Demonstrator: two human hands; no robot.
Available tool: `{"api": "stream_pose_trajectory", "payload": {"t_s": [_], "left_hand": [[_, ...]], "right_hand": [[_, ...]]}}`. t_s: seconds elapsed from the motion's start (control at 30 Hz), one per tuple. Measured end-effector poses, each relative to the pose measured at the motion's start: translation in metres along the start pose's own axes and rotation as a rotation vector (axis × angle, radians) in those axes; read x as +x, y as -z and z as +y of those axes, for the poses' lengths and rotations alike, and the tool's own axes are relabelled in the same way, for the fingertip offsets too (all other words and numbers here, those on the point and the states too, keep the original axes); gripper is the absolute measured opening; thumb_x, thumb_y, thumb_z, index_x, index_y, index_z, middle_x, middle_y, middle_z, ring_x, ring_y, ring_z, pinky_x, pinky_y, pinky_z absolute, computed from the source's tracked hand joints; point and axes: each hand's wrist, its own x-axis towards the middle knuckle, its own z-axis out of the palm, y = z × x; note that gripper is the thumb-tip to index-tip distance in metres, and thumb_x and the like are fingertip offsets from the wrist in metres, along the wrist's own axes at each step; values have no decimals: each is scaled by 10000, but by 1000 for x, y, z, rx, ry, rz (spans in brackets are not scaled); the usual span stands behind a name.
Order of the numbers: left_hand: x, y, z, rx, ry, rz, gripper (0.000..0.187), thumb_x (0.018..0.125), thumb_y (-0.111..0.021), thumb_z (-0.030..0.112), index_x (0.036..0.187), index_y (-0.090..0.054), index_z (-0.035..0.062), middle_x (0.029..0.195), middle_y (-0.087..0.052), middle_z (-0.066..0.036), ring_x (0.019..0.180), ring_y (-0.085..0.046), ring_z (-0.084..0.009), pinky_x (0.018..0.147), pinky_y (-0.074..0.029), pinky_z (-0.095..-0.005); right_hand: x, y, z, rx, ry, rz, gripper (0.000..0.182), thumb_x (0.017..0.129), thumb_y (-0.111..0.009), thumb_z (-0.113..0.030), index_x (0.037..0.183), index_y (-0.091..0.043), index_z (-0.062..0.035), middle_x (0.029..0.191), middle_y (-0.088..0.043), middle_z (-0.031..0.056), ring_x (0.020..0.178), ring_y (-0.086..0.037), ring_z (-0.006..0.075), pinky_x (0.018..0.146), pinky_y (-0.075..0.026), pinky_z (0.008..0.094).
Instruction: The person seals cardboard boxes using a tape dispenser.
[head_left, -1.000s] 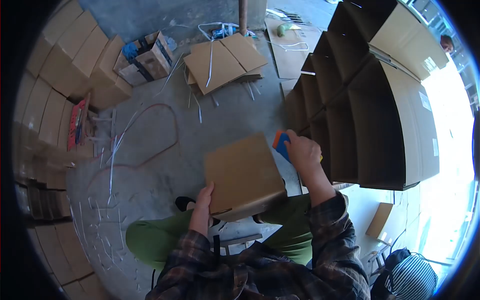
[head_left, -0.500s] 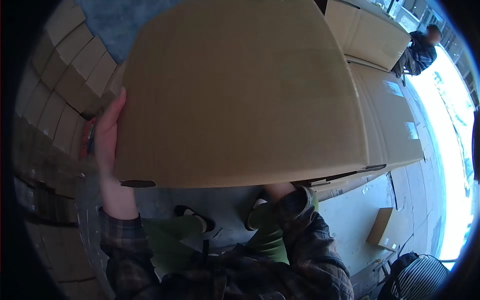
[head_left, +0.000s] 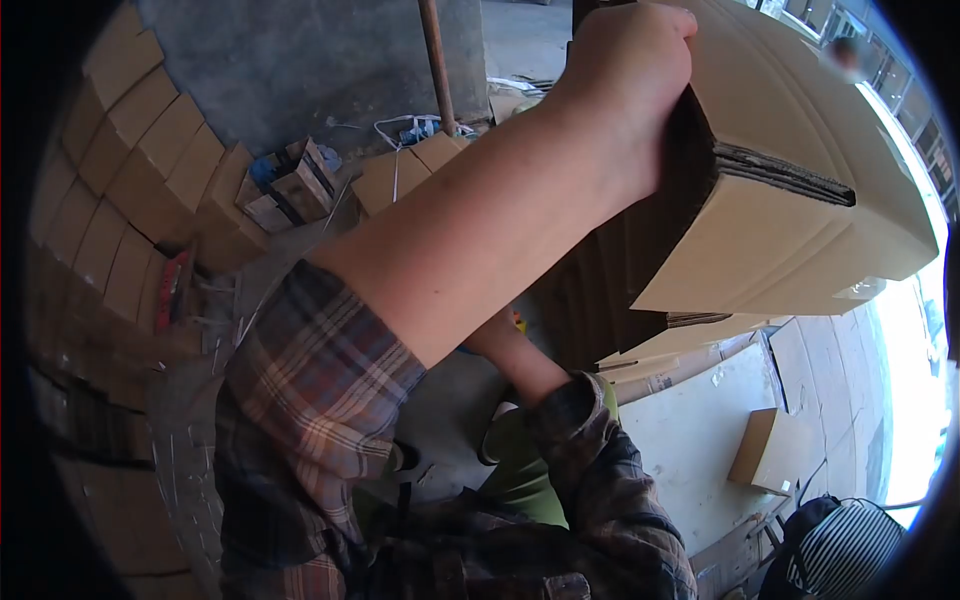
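My left hand [head_left: 635, 75] reaches up and across to the right, its fingers bent at the upper edge of a large cardboard box [head_left: 780, 240]. The box lies at the right, with layered flap edges and a dark opening facing me. My left forearm crosses the middle of the view. Below it, my right hand [head_left: 492, 334] is mostly hidden, low and beside the dark side of the cardboard. A small yellow and red object [head_left: 519, 322] shows at that hand, too little to name. The right fingers look closed around it.
Stacked cardboard boxes [head_left: 140, 140] line the left. An open carton [head_left: 290, 185] and a wooden pole [head_left: 436, 65] stand toward the back wall. At the right are a small box [head_left: 765, 450] on a pale board and a striped seat [head_left: 850, 550]. Another person [head_left: 845, 58] sits far right.
The large box that filled the view has moved right and turned its open side toward me. My left hand has swung from its left side to the upper right. My right hand has come partly into view.
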Motion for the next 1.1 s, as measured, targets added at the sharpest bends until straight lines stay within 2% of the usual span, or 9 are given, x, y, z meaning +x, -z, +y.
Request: {"api": "stream_pose_trajectory", "payload": {"t_s": [0.07,0.2,0.23,0.3,0.33,0.47,0.67,0.9,1.1], "left_hand": [[15,9,-12,39,-148,-40,354,986,-438,306,1131,-553,5,1049,-611,-115,900,-590,-246,823,-467,-363],[17,31,-7,90,137,-52,576,941,-493,535,1286,-475,75,1185,-584,-101,1082,-539,-221,984,-401,-392],[37,74,-30,270,-240,-204,453,985,-493,379,1202,-554,-13,1098,-647,-135,932,-648,-230,821,-532,-381],[31,134,-21,396,-318,-149,490,978,-492,426,1212,-549,-1,1027,-645,-115,911,-633,-213,768,-520,-368],[26,170,-17,428,-348,-83,480,972,-505,419,1203,-550,1,1011,-638,-107,897,-630,-205,735,-527,-361],[3,357,-41,288,-304,437,358,943,-578,324,1156,-581,36,940,-638,-58,812,-621,-169,672,-514,-321],[-15,575,-143,118,33,997,183,934,-542,205,1053,-590,74,890,-623,-42,703,-606,-154,572,-520,-326],[53,700,-183,158,129,1054,214,936,-543,218,1086,-581,69,892,-614,-36,702,-595,-150,573,-531,-328],[132,768,-181,21,-19,1057,315,954,-540,248,1181,-520,29,996,-596,-94,815,-602,-204,635,-560,-355]], "right_hand": [[0,-8,9,-62,43,-116,184,838,-564,-195,891,-706,-91,876,-706,114,850,-701,291,699,-558,401],[-3,24,7,-34,-125,-247,176,845,-572,-233,901,-694,-120,891,-704,110,848,-699,277,697,-550,402],[-3,32,7,-51,-215,-328,182,846,-573,-246,920,-688,-126,897,-704,107,850,-697,275,699,-547,405],[-5,30,18,-24,-213,-380,247,864,-567,-314,1016,-665,-145,938,-696,115,878,-683,301,740,-534,426],[-5,28,23,-12,-223,-424,326,882,-560,-382,1111,-643,-165,979,-688,123,906,-668,327,782,-521,446],[-5,37,24,14,-259,-465,320,855,-599,-345,1116,-638,-164,977,-685,118,908,-662,318,784,-514,444],[4,34,26,47,-303,-441,284,860,-606,-314,1108,-638,-180,926,-684,134,882,-658,328,757,-520,432],[33,23,19,108,-375,-550,337,849,-632,-294,1165,-627,-179,867,-672,159,832,-650,358,724,-511,445],[58,10,21,180,-423,-654,332,846,-651,-257,1161,-633,-155,885,-675,136,804,-649,341,710,-514,421]]}}
